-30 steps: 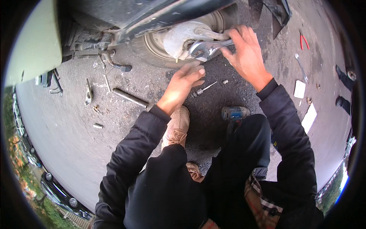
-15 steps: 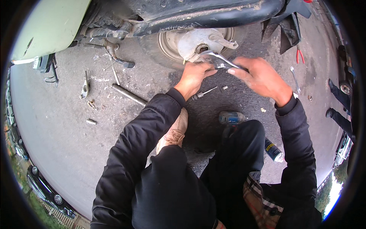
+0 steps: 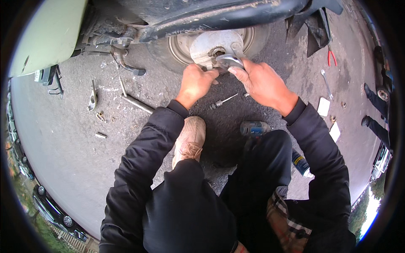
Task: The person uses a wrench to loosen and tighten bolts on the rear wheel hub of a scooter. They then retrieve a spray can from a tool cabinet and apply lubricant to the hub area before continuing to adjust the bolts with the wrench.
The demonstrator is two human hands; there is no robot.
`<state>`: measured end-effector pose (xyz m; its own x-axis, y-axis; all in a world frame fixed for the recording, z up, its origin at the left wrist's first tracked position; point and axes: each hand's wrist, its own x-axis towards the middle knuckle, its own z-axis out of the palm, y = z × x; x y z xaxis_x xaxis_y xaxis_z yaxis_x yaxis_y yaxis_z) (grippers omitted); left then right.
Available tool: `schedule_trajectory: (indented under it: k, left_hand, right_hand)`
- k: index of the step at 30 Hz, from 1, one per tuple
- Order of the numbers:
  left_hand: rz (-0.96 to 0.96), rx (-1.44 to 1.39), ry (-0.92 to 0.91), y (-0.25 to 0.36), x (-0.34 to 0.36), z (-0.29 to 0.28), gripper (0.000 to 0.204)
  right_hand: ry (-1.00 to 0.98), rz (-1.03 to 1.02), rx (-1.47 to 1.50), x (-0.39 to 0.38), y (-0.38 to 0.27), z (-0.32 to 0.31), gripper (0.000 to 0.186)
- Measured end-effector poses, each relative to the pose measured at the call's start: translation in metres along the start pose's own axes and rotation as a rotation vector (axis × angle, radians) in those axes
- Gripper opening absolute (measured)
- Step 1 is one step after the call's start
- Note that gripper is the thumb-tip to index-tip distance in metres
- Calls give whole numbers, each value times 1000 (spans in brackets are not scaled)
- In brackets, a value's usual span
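Observation:
A wheel (image 3: 174, 45) stands under a vehicle, with a grey metal hub plate (image 3: 203, 45) that has a round opening in its lower part. My right hand (image 3: 265, 85) grips a curved silver metal piece (image 3: 230, 59), whose outer end lies over the plate beside that opening. Just below the plate's lower left edge, my left hand (image 3: 195, 85) is closed with thumb and fingers pinched together. Whatever lies between those fingertips is too small to make out. On the ground beneath the hands rests a small metal tool with a thin shaft (image 3: 223, 101).
A blue-grey power tool (image 3: 255, 128) and a spray can (image 3: 301, 163) lie by my right leg. Leftward are a metal bar (image 3: 138, 103), a ratchet-like tool (image 3: 92, 98) and small fittings (image 3: 100, 116). Red-handled pliers (image 3: 331, 57), a wrench (image 3: 326, 83) and white paper (image 3: 323, 106) lie right.
My left hand has come away from the curved metal piece to the plate's lower left edge. My right hand has shifted left and turned the piece. More white paper shows beside my right arm.

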<state>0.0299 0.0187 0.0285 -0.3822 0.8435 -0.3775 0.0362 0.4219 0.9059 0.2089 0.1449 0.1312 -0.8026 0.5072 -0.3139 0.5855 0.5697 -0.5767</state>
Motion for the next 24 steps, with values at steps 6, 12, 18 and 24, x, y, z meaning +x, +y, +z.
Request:
schedule_trajectory:
  k: [6,12,18,24]
  left_hand:
    - [-63,245,-84,27,-1,-20,28]
    - [-33,502,-143,27,1,-37,30]
    - [-102,-344,-86,5,-4,8,28]
    - [-52,-306,-7,12,-2,16,23]
  right_hand:
    - [-12,-83,-71,5,3,-12,49]
    - [-54,-47,-74,5,0,-16,47]
    - [36,-39,13,1,-2,-1,48]
    - [34,-15,80,1,4,5,48]
